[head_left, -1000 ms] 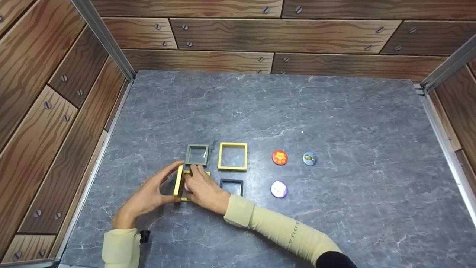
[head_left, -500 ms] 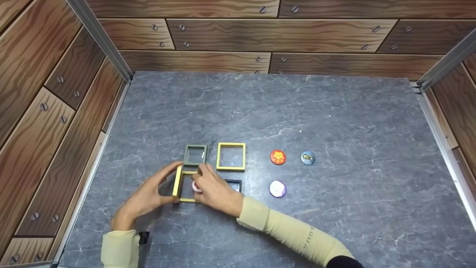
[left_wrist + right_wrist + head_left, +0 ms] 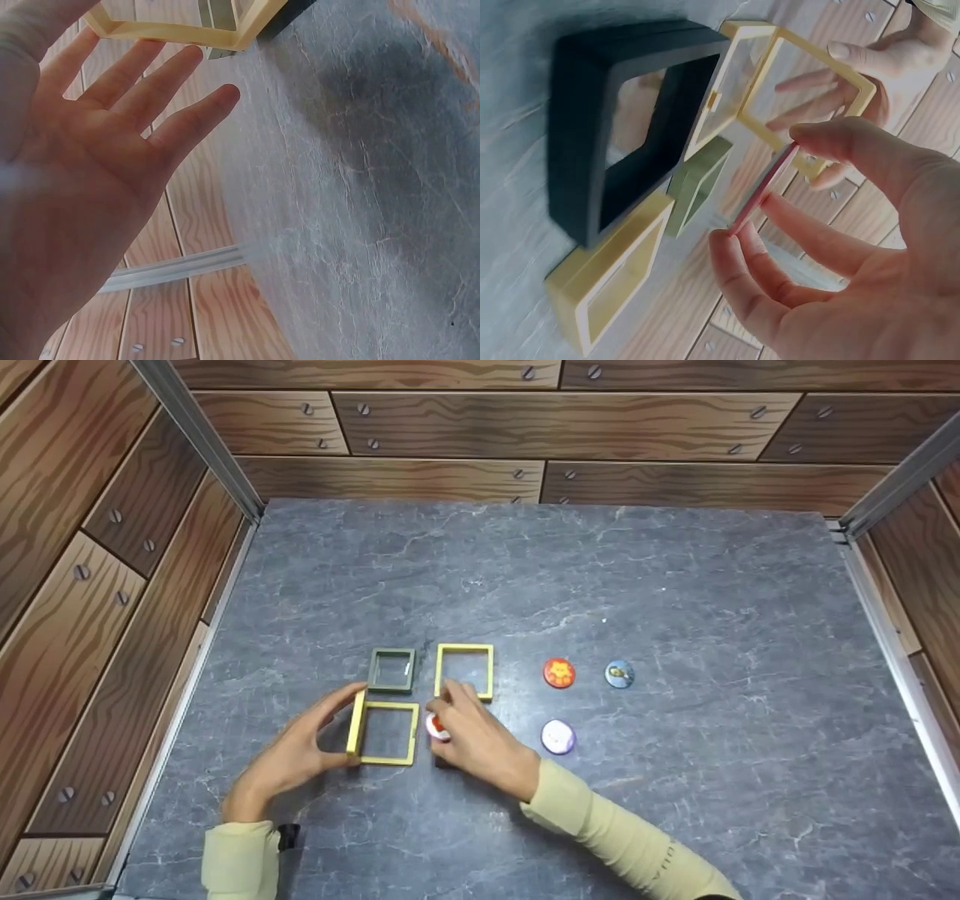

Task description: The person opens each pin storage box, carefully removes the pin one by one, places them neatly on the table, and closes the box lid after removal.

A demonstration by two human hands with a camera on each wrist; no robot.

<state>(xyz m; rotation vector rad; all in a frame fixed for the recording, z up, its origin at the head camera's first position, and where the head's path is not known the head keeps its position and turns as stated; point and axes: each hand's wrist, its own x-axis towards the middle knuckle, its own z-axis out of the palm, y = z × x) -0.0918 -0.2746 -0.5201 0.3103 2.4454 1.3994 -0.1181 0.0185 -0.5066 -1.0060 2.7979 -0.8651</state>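
Observation:
In the head view my left hand [image 3: 281, 757] holds the raised half of a hinged yellow display frame [image 3: 412, 735] by its edges, between thumb and fingers. The other half lies flat on the table. My right hand [image 3: 487, 746] pinches a round pin badge [image 3: 436, 727], white with red on its face, right of that frame. The right wrist view shows the badge [image 3: 763, 187] edge-on between thumb and fingertips. Near it stands a black frame [image 3: 577, 150], mostly hidden under my right hand in the head view. The left wrist view catches the yellow frame [image 3: 172, 34] beyond my fingers.
A dark green frame [image 3: 391, 689] and a second yellow frame [image 3: 465, 647] lie behind my hands. To the right are an orange badge [image 3: 559, 673], a blue badge [image 3: 619, 674] and a white-purple badge [image 3: 558, 736]. Wood-patterned walls [image 3: 442, 424] bound the marbled table [image 3: 720, 697].
My right hand has moved rightward out of the open yellow frame, carrying the red-and-white badge over the black frame. My left hand stays on the raised half.

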